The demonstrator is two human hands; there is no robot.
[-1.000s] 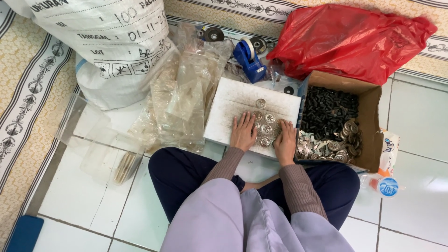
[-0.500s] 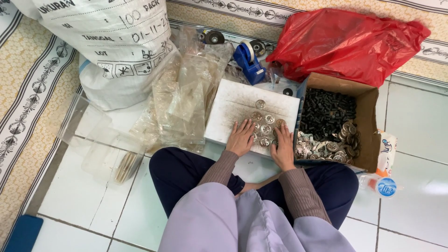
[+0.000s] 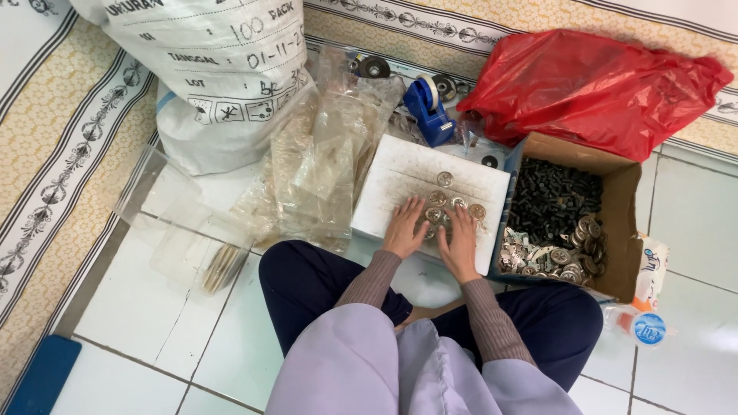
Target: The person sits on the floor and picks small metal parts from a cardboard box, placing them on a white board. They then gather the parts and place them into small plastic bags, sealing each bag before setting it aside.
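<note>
Small round metal discs [image 3: 448, 201] lie in a loose cluster on a white foam board [image 3: 411, 173], near its edge closest to the person; one disc sits apart, further up the board. Left hand [image 3: 404, 228] lies palm down at the cluster's left, fingers spread flat and loose, gripping nothing. Right hand [image 3: 462, 242] is flat on the cluster's right side, fingers extended over a few discs, pressing or sliding rather than pinching; whether a disc is caught under a fingertip cannot be told. Judgement: to do this well keep both palms low, move the discs with flat fingertips so none flips or rolls off the near edge, and work within the cluster. Just right of the board, an open cardboard box [image 3: 624, 223] holds dark small parts at the back and more silvery discs at the front. Behind the box, a red plastic bag [image 3: 600, 81]. Beyond the board, a blue tape dispenser [image 3: 427, 107]; to the left, a pile of clear plastic sleeves [image 3: 323, 165] and a big white sack [image 3: 207, 69]. White tiled floor [image 3: 131, 330], patterned rug [image 3: 54, 131] at left; the person sits cross-legged.
</note>
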